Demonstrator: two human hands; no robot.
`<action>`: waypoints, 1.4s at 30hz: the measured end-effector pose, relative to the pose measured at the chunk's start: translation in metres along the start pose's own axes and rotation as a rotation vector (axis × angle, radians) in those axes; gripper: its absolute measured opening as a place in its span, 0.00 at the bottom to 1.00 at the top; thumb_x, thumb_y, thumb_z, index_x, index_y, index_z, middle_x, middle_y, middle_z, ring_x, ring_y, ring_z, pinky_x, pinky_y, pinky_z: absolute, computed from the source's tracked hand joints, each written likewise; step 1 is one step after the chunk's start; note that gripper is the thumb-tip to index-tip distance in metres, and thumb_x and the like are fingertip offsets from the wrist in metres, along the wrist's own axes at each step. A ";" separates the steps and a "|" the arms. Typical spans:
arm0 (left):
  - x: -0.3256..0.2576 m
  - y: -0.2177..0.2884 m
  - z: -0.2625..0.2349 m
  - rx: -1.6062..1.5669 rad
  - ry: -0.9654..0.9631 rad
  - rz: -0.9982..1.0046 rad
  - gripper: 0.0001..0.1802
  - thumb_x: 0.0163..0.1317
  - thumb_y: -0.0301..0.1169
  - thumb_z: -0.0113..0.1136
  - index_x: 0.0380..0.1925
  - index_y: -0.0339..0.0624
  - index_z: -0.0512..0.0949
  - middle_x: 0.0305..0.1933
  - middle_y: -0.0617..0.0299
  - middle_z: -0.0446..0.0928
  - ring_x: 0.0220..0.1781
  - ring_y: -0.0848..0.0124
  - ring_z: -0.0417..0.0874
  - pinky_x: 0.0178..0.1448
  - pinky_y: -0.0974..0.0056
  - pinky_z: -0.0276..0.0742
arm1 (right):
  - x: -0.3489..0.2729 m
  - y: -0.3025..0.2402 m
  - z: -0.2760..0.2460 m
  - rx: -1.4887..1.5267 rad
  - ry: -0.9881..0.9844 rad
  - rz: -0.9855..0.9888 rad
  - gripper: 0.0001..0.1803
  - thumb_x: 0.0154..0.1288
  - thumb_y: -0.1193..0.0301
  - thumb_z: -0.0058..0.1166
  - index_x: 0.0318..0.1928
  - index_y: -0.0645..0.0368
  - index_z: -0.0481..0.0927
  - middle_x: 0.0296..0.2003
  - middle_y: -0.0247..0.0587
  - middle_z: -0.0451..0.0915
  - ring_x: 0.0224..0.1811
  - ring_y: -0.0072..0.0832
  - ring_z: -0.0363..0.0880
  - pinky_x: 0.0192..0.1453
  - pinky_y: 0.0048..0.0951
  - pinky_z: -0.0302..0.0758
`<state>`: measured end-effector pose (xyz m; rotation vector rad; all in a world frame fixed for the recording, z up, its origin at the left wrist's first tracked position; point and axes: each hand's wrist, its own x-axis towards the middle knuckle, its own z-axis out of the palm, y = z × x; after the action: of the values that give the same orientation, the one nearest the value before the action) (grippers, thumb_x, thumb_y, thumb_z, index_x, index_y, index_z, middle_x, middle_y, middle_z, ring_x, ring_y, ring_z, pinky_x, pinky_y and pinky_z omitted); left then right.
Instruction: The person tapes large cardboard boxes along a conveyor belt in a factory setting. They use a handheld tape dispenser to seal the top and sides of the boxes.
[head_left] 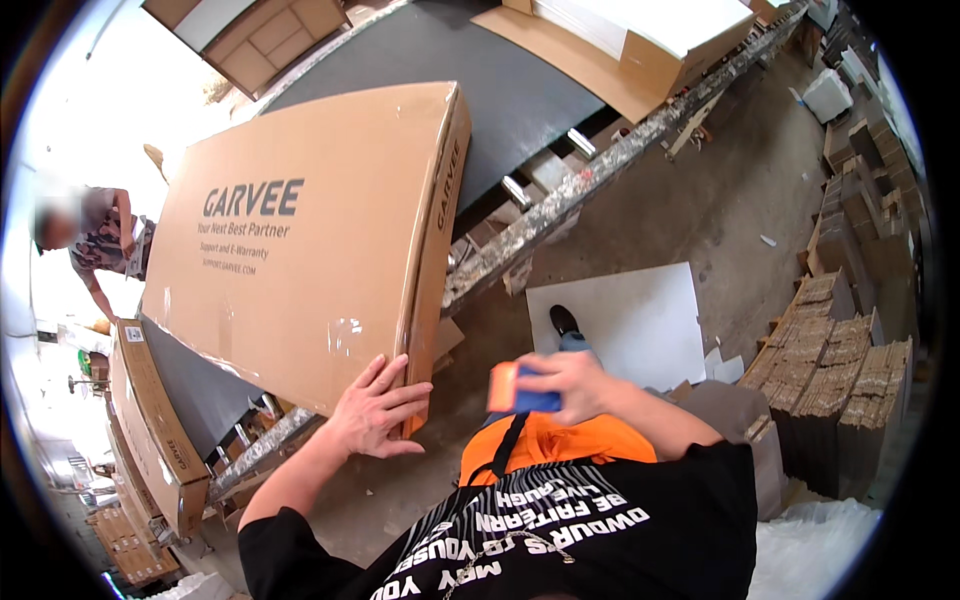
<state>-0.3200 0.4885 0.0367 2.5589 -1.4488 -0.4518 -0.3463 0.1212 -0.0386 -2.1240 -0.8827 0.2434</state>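
Note:
A large flat brown carton [330, 240] with dark print lies on the conveyor, its near end reaching over the conveyor's edge. My left hand [375, 408] rests on the carton's near right corner, fingers spread over the top and edge. Shiny clear tape shows at several places along the carton's edges. In front of my waist my right hand [575, 385] grips a small orange and blue block-like object [522, 388], away from the carton. What kind of object it is I cannot make out. An orange apron or bag [550, 440] hangs below it.
The dark conveyor belt [510, 90] runs past the carton, bordered by a worn metal rail [540, 225]. An open carton [640, 60] sits farther along. At left, another person [105, 235] touches a second carton [150, 430]. Cardboard stacks [820, 350] stand right; a white sheet [640, 320] covers some floor.

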 end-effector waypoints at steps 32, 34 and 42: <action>0.294 -0.105 -0.051 -0.043 0.198 -0.648 0.37 0.44 0.49 0.74 0.52 0.38 0.78 0.53 0.51 0.80 0.50 0.57 0.80 0.65 0.49 0.65 | 0.172 0.243 -0.142 0.959 0.294 0.452 0.38 0.38 0.73 0.62 0.59 0.65 0.77 0.62 0.53 0.75 0.63 0.33 0.75 0.67 0.30 0.68; 0.303 -0.105 -0.061 0.019 0.238 -0.772 0.49 0.42 0.54 0.74 0.60 0.36 0.68 0.62 0.45 0.70 0.60 0.52 0.73 0.70 0.46 0.60 | 0.222 0.266 -0.131 1.044 0.123 0.330 0.37 0.37 0.76 0.61 0.57 0.67 0.78 0.57 0.48 0.79 0.57 0.30 0.78 0.63 0.28 0.71; 0.302 -0.114 -0.067 0.067 0.203 -0.921 0.72 0.38 0.69 0.70 0.72 0.29 0.48 0.76 0.38 0.48 0.78 0.38 0.43 0.78 0.39 0.39 | 0.378 0.258 -0.131 0.910 -0.823 0.170 0.36 0.31 0.78 0.60 0.51 0.49 0.87 0.23 0.32 0.81 0.23 0.17 0.72 0.25 0.25 0.70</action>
<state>-0.0592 0.2883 0.0126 3.0765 -0.1498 -0.2235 0.1218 0.1809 -0.0991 -1.1946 -0.7874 1.3849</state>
